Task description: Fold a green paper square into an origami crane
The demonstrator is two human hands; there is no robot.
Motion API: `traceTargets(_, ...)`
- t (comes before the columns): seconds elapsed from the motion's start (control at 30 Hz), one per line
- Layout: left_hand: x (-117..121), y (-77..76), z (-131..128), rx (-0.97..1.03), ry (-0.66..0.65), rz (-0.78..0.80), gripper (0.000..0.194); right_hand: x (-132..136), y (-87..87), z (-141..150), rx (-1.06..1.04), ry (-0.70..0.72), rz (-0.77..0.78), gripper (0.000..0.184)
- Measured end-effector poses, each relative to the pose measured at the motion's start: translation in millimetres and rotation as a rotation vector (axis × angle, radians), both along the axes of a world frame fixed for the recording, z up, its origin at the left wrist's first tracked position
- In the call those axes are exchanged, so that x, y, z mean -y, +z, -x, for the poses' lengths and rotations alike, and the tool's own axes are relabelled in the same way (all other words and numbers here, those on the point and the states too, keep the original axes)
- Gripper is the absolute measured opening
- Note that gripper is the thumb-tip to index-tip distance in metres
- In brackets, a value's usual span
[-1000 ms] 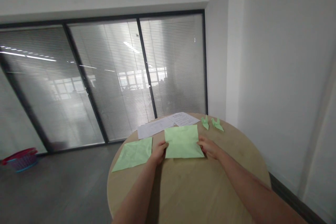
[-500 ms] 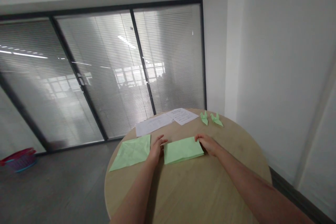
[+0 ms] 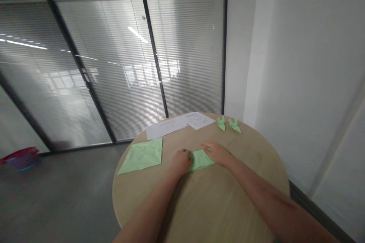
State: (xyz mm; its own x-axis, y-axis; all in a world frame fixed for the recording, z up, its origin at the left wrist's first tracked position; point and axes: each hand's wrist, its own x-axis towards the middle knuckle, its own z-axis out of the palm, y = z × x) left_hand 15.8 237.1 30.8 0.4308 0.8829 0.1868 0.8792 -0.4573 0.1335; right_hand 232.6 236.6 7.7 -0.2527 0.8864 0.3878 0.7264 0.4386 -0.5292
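Light is dim and grey, brightest at the glass (image 3: 196, 53), where white glare streaks run; the floor (image 3: 80, 193) is gloomy. A soft shadow darkens the table (image 3: 219, 205) beside the left forearm (image 3: 149, 207). Print on the sheets (image 3: 199, 120) blurs, the folded paper (image 3: 201, 159) looks soft, and the frames (image 3: 66, 36) slant

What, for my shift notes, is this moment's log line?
left hand: on folded paper | right hand: on same paper | nearby: green sheet, white pages, paper figures
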Motion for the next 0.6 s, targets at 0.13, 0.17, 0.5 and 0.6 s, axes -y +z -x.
traceTargets(0.13, 4, -14.5, -7, -0.094, -0.002, -0.010, 0.050, 12, -7.1, 19, 0.320, -0.018, 0.119, 0.058)
traceTargets(0.17, 3, -16.9, -7, -0.113, 0.008, 0.006, 0.055, 13, -8.7, 21, 0.364, -0.021, 0.140, 0.060)
traceTargets(0.5, -7, -16.8, 3, -0.092, 0.068, 0.098, 0.068, 4, -12.6, 8, 0.455, -0.077, 0.240, 0.063)
traceTargets(0.6, -10, -16.1, 8, -0.037, 0.076, 0.121, 0.068, -2, -16.1, -1, 0.432, -0.129, 0.263, 0.062)
